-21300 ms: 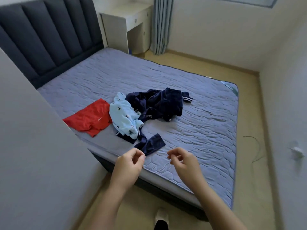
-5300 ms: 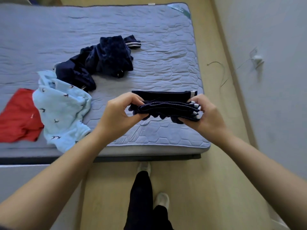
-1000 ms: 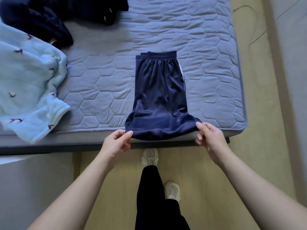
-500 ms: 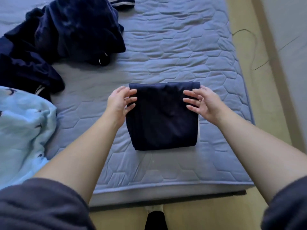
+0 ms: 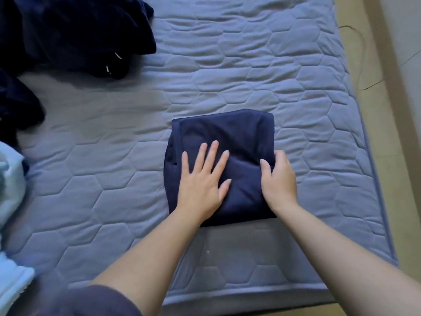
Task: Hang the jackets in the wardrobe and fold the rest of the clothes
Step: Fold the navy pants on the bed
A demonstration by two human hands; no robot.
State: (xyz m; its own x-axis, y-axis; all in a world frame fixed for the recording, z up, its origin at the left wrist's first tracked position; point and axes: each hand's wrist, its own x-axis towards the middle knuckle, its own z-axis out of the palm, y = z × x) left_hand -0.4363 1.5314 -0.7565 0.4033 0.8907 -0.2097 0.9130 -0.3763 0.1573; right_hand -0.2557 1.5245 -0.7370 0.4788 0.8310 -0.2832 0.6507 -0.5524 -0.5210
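Head camera, looking down over the near corner of a bed: a folded navy garment (image 5: 227,131) lies flat on the quilted blue-grey mattress (image 5: 262,65), near its front edge and towards the right side, folded into a compact, roughly square packet. The left hand (image 5: 201,182) rests palm down on top of it, fingers straight and spread, pressing the cloth without gripping it. The right hand (image 5: 279,179) is at the packet's right edge; its thumb lies on the top surface and its fingers bend down over the side, so it grasps that edge. Both forearms are bare and reach in from the bottom of the view, and a dark sleeve (image 5: 91,302) shows at the lower left.

At the upper left, well apart from the folded packet, a dark navy heap of clothing (image 5: 79,30) lies crumpled on the mattress, with small pale flecks at its lower edge; what they are cannot be told. A light blue fleecy garment (image 5: 11,179) runs along the left edge, partly cut off by the frame. Beyond the mattress on the right is a pale wooden floor (image 5: 378,133), where a thin dark cable (image 5: 362,53) trails.
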